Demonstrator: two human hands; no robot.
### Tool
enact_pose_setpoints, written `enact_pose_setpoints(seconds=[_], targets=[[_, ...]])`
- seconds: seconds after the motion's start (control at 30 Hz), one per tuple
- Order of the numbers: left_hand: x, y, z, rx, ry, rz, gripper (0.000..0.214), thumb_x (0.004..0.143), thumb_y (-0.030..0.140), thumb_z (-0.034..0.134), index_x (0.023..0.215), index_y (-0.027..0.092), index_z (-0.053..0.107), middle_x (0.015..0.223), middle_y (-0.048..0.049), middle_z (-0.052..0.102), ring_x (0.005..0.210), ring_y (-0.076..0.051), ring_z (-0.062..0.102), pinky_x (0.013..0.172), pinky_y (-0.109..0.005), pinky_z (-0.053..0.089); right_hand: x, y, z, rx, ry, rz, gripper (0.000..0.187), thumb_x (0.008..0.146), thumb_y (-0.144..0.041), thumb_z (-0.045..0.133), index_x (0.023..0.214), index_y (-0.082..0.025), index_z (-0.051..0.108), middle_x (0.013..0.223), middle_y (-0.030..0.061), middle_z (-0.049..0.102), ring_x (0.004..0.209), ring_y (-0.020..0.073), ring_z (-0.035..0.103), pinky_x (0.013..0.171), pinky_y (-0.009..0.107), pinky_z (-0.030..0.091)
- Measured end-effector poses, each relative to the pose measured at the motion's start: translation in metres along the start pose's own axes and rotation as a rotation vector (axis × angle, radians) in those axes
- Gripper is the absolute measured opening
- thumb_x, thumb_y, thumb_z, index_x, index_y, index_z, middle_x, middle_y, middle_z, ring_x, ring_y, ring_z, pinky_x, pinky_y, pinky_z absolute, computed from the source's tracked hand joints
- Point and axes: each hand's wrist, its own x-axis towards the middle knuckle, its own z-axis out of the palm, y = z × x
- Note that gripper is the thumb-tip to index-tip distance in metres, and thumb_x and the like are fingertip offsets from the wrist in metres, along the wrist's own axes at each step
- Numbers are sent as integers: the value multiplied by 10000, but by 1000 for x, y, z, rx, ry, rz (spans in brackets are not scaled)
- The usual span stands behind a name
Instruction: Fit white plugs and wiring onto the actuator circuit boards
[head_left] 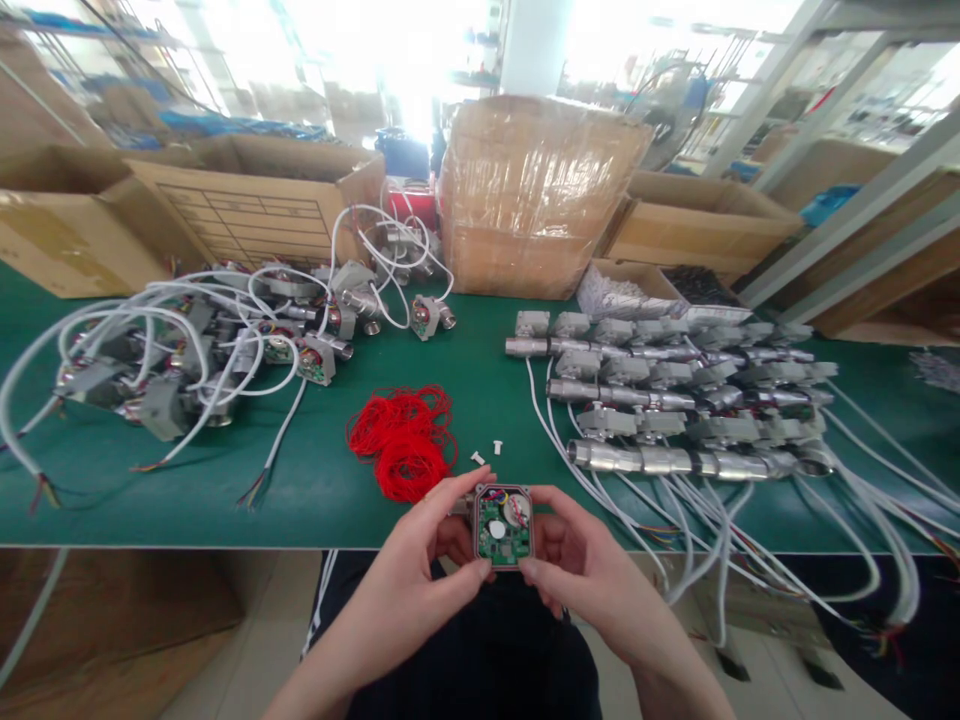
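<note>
Between my two hands, at the front edge of the table, is a small square grey housing (504, 548) with its face uncovered. Inside it a green circuit board, coloured wires and a round pale part show. My left hand (431, 560) grips its left side, thumb at the lower corner, and a metal fitting sticks out there. My right hand (574, 560) grips the right side, with its thumb at the lower right corner. Just beyond lie two small white pieces (497, 447). A bundle of red cord (405, 440) lies beyond my left hand.
To the left is a heap of grey housings with white cables (172, 370). Rows of metal pipe fittings with grey housings (675, 390) lie on the right, cables hanging over the edge. A plastic-wrapped carton (536, 200) and open cardboard boxes (262, 200) line the back of the green table (480, 370).
</note>
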Motion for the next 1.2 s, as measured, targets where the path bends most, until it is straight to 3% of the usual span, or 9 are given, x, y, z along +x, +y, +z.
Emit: enact_pose_setpoints(seconds=[0.17,0.43,0.57,0.7,0.8,0.87,1.0,1.13,1.2], targets=[[0,0,2,44,51,-6,685,818,283,685,1463,196,472,1126,-89,719,895,-220,678,799,-310,530,-1,-2,7,-7,41,-24,561,752,-376,793,1212,-217,515,784,-19,605,598,93,484,465,188,313],[2,-3,-7,-175,-82,-39,736,866,316,659,1539,204,382,1322,-136,640,972,-238,698,900,-375,544,1,8,-5,210,-23,-33,648,752,-355,826,1312,-221,529,710,-46,600,553,98,548,451,189,430],[2,-7,-8,-60,-56,-2,775,812,257,709,1522,208,403,1129,-84,714,891,-210,691,844,-328,547,3,14,-7,266,-19,-57,600,738,-354,855,1264,-223,596,732,-35,621,554,93,566,448,182,453],[7,-5,-4,253,96,88,654,752,240,709,1387,192,561,925,-29,719,686,-171,644,668,-272,509,4,16,-4,312,6,-102,585,756,-358,853,1272,-239,605,730,-40,627,540,83,560,454,172,451],[12,3,1,452,223,161,527,700,257,728,1215,173,657,652,42,625,541,-159,575,596,-262,454,4,17,0,310,81,-190,486,808,-398,808,1234,-227,649,723,-41,605,516,66,527,452,167,421],[14,11,7,476,279,158,465,680,297,763,1120,173,676,539,76,539,488,-155,530,548,-245,408,3,18,1,262,199,-275,390,842,-414,766,1172,-222,689,733,-34,594,531,70,528,457,168,412],[17,22,23,190,324,36,437,664,387,816,1000,185,623,538,80,527,477,-134,484,490,-200,362,-6,24,4,51,485,-505,315,849,-326,727,1157,-263,715,1023,34,694,892,149,671,756,220,564],[30,25,41,-184,270,-75,509,604,428,841,964,177,585,778,2,665,465,-95,467,372,-162,286,-17,41,11,10,416,-622,667,766,-320,788,1394,-294,563,1354,67,656,1219,249,664,1010,326,573],[38,26,52,-274,203,-106,521,593,424,846,965,170,585,851,-29,694,482,-96,505,359,-156,281,-19,53,16,17,472,-614,849,720,-313,827,1481,-282,452,1450,96,607,1321,294,619,1066,379,561]])
